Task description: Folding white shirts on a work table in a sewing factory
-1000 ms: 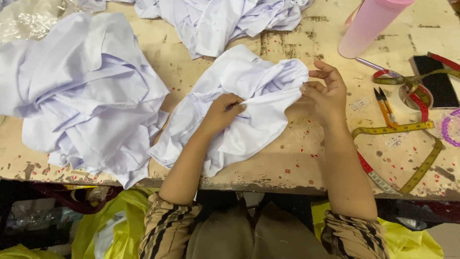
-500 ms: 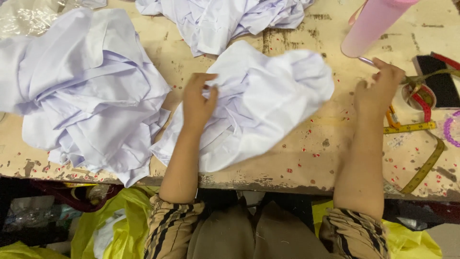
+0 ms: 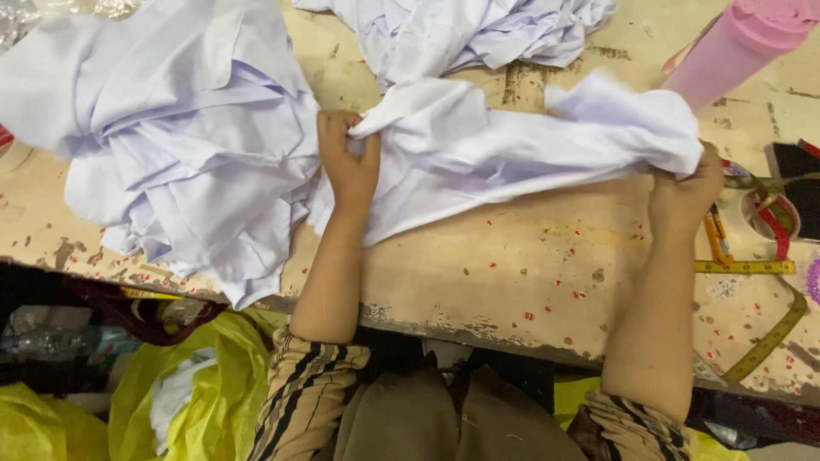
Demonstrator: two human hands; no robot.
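White cloth fills most of the view: a white garment [image 3: 512, 149] is stretched across the worn wooden tabletop [image 3: 512, 273] between both hands. The left hand [image 3: 348, 162] has its grip clamped on the garment's left edge, fingers curled tight round a bunched fold; the right hand [image 3: 683, 192] has its grip closed on the garment's right end, the cloth bulging just above the knuckles. Left of the garment, touching it, lies a large heap of white clothes [image 3: 179, 137] that hangs over the tabletop's near edge. Beyond the garment sits another pile of white fabric [image 3: 461, 34]. Right of the garment stands a pink cylinder [image 3: 739, 43], tilted in the view, and below it a yellow measuring tape [image 3: 752, 266] trails over the tabletop. Under the heap, below the tabletop's edge, a yellow plastic bag [image 3: 196, 384] shows
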